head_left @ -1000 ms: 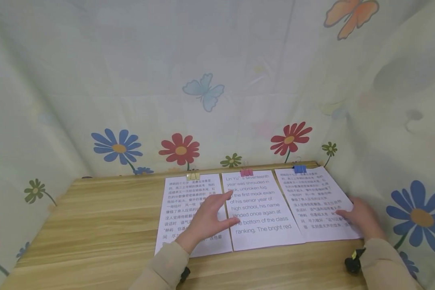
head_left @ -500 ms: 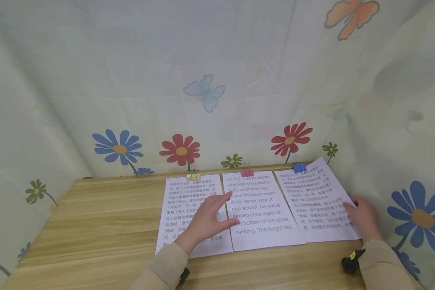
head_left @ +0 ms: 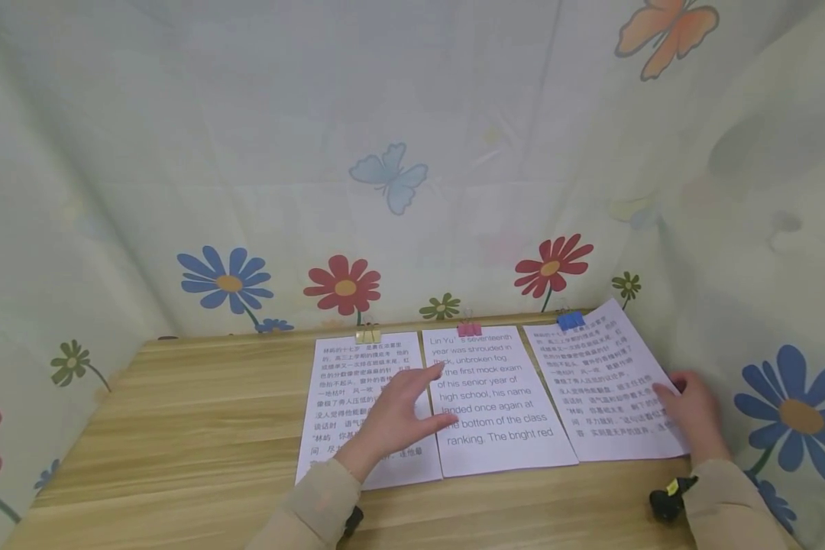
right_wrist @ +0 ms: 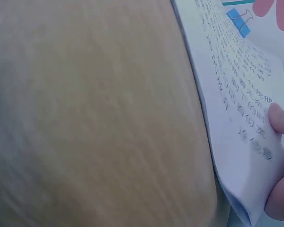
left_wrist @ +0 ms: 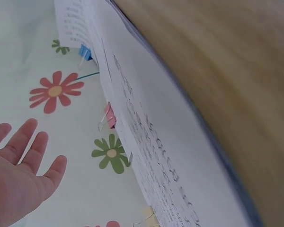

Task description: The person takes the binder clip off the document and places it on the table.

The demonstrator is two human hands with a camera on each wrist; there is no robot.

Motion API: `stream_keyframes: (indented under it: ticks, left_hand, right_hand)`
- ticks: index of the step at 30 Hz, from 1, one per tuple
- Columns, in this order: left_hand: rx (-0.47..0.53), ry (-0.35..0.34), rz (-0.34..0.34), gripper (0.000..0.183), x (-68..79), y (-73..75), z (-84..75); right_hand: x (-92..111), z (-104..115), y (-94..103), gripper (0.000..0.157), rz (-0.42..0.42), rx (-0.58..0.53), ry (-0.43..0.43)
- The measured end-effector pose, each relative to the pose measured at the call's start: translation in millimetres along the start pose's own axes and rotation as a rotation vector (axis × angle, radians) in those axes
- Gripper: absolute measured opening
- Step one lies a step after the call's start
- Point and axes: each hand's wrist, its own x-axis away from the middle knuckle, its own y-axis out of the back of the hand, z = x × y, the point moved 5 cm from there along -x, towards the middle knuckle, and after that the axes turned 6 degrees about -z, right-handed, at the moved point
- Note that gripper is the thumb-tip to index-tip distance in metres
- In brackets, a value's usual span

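You're pinching the rightmost page (head_left: 605, 382) with your right hand (head_left: 696, 418), left hand (head_left: 393, 412) holding its fingers apart; imo gentle's best so the blue clip (head_left: 571, 320) isn't slipping.

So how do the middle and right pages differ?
The middle page is in English, the right page in Chinese. The middle page lies flat; the right page is partly raised. The middle page has a pink clip, the right page a blue clip. Both are white.
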Motion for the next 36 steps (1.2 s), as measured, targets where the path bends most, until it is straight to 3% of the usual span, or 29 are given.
stream_keyframes:
  ticks: [9,20,28,36]
  left_hand:
    - [0.049,-0.063,-0.037,0.079,-8.8,-6.8,-16.8]
    - [0.067,-0.057,-0.022,0.08,-23.1,-22.4,-39.1]
    - [0.086,-0.028,-0.022,0.08,-28.4,-32.1,-41.1]
    - [0.074,-0.018,-0.017,0.08,-30.6,-35.4,-40.3]
  right_hand:
    - [0,9,3.6,0.046,-0.073,0.031,-0.037]
    - [5,11,5.7,0.037,-0.155,0.032,-0.008]
    - [14,16,13.5,0.035,-0.213,0.009,0.057]
    - [17,17,23.6,0.039,-0.234,-0.054,0.013]
